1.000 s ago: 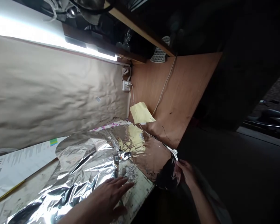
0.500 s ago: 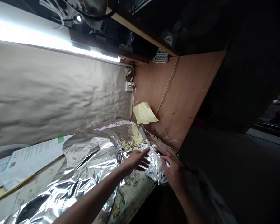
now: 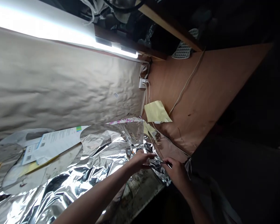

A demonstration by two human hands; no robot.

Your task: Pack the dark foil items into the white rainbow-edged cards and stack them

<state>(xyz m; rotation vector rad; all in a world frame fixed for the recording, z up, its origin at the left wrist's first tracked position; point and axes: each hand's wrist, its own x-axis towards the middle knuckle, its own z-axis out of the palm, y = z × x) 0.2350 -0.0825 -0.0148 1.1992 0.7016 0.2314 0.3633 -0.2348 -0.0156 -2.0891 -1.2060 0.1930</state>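
Note:
Shiny silver foil sheet (image 3: 102, 155) lies crumpled over the worktable, with a smoother part rising against the wooden side panel. At the table's right end, my left hand (image 3: 141, 159) has its fingers closed on a folded edge of the foil. Just to the right, my right hand (image 3: 177, 172) pinches the same foil between thumb and fingers. Below the hands, a crumpled foil corner hangs near the table edge. A small dark object with a pale label (image 3: 129, 152) sits on the foil beside my left wrist.
Printed white papers (image 3: 58, 140) and clear plastic lie on the left. The wooden panel (image 3: 200, 102) bounds the right, with a yellow paper (image 3: 157, 111), cable and power socket (image 3: 142, 83) near the corner. A lit tube lamp (image 3: 116, 49) hangs above.
My left hand has gone from spread fingers to gripping the foil. The foil near my hands is now pulled smoother and higher along the panel. The view has shifted left.

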